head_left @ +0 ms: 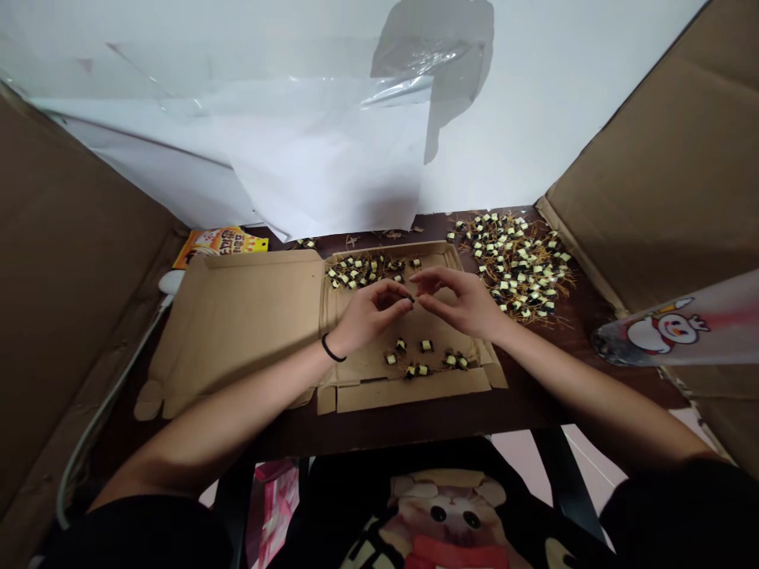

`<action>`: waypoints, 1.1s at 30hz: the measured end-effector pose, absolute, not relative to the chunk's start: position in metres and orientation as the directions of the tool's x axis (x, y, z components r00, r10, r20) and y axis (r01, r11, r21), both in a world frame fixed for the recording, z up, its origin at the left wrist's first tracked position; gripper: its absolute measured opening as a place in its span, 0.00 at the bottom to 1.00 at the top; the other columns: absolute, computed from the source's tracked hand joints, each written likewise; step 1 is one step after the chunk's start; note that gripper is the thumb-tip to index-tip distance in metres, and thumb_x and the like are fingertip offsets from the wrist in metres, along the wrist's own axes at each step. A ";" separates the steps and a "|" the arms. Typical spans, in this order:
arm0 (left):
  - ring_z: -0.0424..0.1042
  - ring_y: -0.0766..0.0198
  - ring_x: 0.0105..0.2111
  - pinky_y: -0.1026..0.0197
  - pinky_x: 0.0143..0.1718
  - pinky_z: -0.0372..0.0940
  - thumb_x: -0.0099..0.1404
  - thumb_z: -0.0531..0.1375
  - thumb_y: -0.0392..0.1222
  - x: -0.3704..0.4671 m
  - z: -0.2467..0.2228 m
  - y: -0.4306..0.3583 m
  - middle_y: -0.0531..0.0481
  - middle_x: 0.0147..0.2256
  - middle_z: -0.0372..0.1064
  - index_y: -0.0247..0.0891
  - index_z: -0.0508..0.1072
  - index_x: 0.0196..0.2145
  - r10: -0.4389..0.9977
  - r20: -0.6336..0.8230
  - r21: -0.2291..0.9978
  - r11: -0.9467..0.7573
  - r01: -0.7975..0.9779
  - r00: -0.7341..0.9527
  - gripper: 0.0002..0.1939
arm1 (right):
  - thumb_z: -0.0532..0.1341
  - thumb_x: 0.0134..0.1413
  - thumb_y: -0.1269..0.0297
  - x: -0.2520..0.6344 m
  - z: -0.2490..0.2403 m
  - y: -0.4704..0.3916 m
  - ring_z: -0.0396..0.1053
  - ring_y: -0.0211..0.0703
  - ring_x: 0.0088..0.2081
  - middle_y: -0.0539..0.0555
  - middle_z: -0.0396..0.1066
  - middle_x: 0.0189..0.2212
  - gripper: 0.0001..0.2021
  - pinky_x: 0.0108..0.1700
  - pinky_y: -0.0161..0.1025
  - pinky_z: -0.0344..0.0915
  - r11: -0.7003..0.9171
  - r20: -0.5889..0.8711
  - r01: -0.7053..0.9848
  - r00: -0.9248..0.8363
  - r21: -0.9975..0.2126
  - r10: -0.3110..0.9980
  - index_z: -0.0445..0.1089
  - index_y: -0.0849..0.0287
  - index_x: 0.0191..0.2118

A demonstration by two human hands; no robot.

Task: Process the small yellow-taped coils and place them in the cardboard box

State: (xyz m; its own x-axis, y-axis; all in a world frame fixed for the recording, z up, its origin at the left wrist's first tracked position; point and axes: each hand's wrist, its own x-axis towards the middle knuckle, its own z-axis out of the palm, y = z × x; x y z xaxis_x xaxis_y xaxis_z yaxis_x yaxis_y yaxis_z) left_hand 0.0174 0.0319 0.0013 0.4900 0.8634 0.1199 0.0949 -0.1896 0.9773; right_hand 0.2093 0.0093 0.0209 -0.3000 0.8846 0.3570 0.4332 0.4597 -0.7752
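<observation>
My left hand (371, 312), with a black band on its wrist, pinches a small wire-wound coil (410, 299) between thumb and fingertips; only a dark end of it shows. My right hand (459, 299) is just to the right, thumb and forefinger apart, with nothing visible between them. Both hands are above an opened cardboard box (368, 328). Toward me in the box lie several loose coils (426, 345), black with pale yellow tape. A cluster of similar coils (361, 271) with copper-coloured wires sits at its back, partly behind my left hand.
A big heap of coils (519, 265) lies on the dark table (569, 371), right of the box. A clear printed cup (670, 332) lies farther right. At the back left are a yellow packet (222, 243) and a white cable (112, 387). Cardboard walls (670, 158) flank the table.
</observation>
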 end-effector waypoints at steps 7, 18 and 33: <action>0.70 0.67 0.31 0.63 0.35 0.66 0.59 0.62 0.45 0.017 0.003 0.031 0.49 0.32 0.72 0.35 0.71 0.35 0.861 0.106 0.979 -0.177 0.097 0.498 0.11 | 0.60 0.55 0.65 0.209 0.020 0.009 0.72 0.40 0.36 0.52 0.75 0.33 0.06 0.40 0.40 0.67 0.470 0.395 0.433 -0.256 -0.769 0.882 0.72 0.57 0.39; 0.71 0.66 0.32 0.61 0.37 0.66 0.57 0.63 0.45 0.018 0.001 0.032 0.49 0.32 0.72 0.34 0.71 0.35 0.886 0.082 0.986 -0.138 0.091 0.456 0.12 | 0.60 0.56 0.64 0.209 0.027 0.007 0.69 0.44 0.36 0.54 0.71 0.31 0.04 0.40 0.43 0.65 0.659 0.637 0.577 -0.285 -0.482 0.716 0.69 0.55 0.31; 0.70 0.67 0.32 0.62 0.35 0.66 0.57 0.63 0.45 0.018 0.000 0.032 0.49 0.32 0.72 0.36 0.72 0.35 0.887 0.119 0.979 -0.179 0.095 0.447 0.11 | 0.57 0.58 0.66 0.212 0.022 0.009 0.66 0.44 0.33 0.54 0.71 0.29 0.06 0.36 0.41 0.60 0.606 0.575 0.678 -0.321 -0.417 0.753 0.68 0.56 0.30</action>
State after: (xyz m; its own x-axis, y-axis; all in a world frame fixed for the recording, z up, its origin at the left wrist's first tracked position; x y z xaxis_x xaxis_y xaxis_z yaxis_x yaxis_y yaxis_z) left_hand 0.0185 0.0318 -0.0003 0.4472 0.8865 0.1186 0.0948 -0.1788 0.9793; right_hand 0.2121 0.0091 0.0219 -0.3206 0.7531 0.5745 0.6775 0.6062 -0.4165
